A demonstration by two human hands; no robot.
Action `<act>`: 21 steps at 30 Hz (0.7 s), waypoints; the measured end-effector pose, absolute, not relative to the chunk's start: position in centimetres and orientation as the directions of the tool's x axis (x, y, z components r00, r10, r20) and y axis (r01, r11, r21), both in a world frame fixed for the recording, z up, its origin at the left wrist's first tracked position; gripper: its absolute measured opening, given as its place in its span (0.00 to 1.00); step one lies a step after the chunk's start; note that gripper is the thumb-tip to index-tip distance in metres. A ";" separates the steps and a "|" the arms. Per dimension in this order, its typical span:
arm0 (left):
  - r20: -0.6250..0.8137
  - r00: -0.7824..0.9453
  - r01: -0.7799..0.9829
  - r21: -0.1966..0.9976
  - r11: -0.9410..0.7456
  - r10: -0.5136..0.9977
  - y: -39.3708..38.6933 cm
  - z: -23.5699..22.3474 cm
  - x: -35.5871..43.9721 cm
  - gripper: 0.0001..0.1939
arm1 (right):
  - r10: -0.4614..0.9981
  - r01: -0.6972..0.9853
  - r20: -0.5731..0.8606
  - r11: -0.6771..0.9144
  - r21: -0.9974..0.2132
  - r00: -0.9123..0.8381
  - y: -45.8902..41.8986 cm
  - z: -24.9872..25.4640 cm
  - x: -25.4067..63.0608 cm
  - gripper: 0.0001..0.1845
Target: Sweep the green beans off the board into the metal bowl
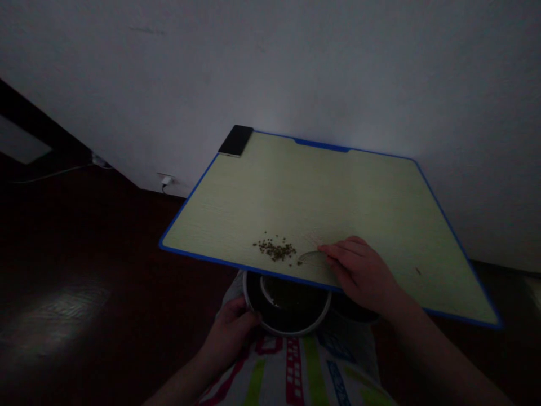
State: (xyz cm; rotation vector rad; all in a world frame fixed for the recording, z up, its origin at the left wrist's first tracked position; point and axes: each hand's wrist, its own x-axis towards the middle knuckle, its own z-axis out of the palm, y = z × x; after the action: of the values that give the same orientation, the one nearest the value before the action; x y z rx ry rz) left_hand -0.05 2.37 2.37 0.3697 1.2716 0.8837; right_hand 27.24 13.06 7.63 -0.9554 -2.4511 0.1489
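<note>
A small heap of dark green seeds [275, 249] lies near the front edge of a pale green table top with a blue rim [372, 192]. My right hand [360, 269] rests flat on the table just right of the seeds, fingers together and pointing left toward them. Below the table's front edge, my left hand [231, 328] grips the left rim of a dark bowl with a white rim [287, 329], held over my lap. Part of the bowl is hidden under the table edge.
A black phone [235, 140] lies on the table's far left corner. A white wall stands behind. Dark floor spreads to the left, with a plug and cable [165, 181] at the wall's base. Colourful patterned cloth [296, 372] covers my lap.
</note>
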 end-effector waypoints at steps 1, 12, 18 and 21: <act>-0.667 0.031 -0.370 0.684 0.628 0.745 2.4 2.4 0.0 0.02 | 0.660 0.603 0.413 0.748 -0.277 -0.628 13.0 7.7 27.2 0.15; -0.684 0.009 -0.372 0.675 0.637 0.729 2.3 2.3 -0.4 0.04 | 0.631 0.578 0.432 0.772 -0.265 -0.645 12.6 8.0 27.1 0.15; -0.680 0.023 -0.358 0.678 0.641 0.733 2.4 2.6 -0.1 0.03 | 0.643 0.590 0.442 0.760 -0.271 -0.625 12.6 7.5 26.7 0.15; -0.675 0.029 -0.365 0.680 0.636 0.737 2.4 2.7 0.1 0.04 | 0.651 0.590 0.429 0.755 -0.286 -0.626 12.7 7.3 26.5 0.16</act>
State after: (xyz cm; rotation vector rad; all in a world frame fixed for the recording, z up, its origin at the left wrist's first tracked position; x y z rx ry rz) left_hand 0.07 2.36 2.73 0.3615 1.2806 0.8789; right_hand 26.54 12.68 7.32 -0.9340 -2.4356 0.1587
